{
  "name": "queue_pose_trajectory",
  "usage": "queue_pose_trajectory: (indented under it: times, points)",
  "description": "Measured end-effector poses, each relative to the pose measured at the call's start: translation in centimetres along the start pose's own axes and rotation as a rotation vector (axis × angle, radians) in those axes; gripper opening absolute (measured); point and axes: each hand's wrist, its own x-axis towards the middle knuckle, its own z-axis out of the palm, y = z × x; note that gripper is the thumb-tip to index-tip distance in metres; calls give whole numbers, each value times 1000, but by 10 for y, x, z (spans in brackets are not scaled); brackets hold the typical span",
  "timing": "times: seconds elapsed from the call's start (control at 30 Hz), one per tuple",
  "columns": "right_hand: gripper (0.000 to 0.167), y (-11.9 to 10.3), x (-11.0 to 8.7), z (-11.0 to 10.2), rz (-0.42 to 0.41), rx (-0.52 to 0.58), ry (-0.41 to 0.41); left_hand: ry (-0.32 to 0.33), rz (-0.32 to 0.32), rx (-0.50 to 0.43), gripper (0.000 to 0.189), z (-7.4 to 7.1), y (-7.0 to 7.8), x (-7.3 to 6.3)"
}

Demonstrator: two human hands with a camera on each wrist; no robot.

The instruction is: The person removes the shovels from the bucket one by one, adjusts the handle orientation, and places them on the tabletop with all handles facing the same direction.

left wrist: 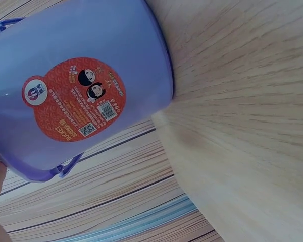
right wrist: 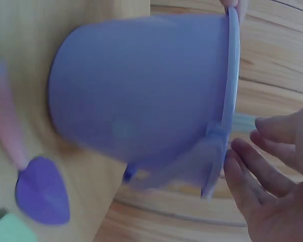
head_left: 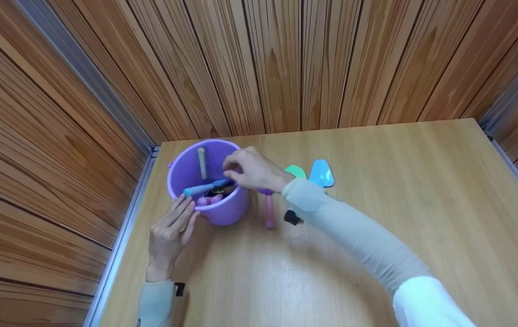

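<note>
A purple bucket (head_left: 225, 213) stands at the table's left back. My left hand (head_left: 170, 234) grips its near-left rim, fingertips over the edge and thumb outside. My right hand (head_left: 254, 168) hovers at the right rim, fingers loosely bent, with nothing visible between them. Inside the bucket lie a blue handle (head_left: 204, 188), a pale grey-green handle (head_left: 202, 161) leaning on the back wall, some pinkish-purple pieces (head_left: 209, 200) and dark bits. Right of the bucket is a small toy shovel (right wrist: 43, 191) with a purple blade and pink handle, partly hidden by my wrist in the head view.
A blue toy shovel blade (head_left: 321, 173) and a green piece (head_left: 295, 171) lie behind my right forearm. Wood-panelled walls (head_left: 281, 68) border the table (head_left: 400, 190) at the back and left. The bucket carries a red label (left wrist: 78, 101).
</note>
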Motion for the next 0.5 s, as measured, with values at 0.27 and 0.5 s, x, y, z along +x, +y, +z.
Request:
queue_pose_trajectory:
  times: [0.27,0.5]
  points:
    - [28,-25,30,35,209,-94,-257,16,-1,8,32,1,0,-1]
    - [25,-34,46,49,364,-208,-360,24,2,16,33,2,1,0]
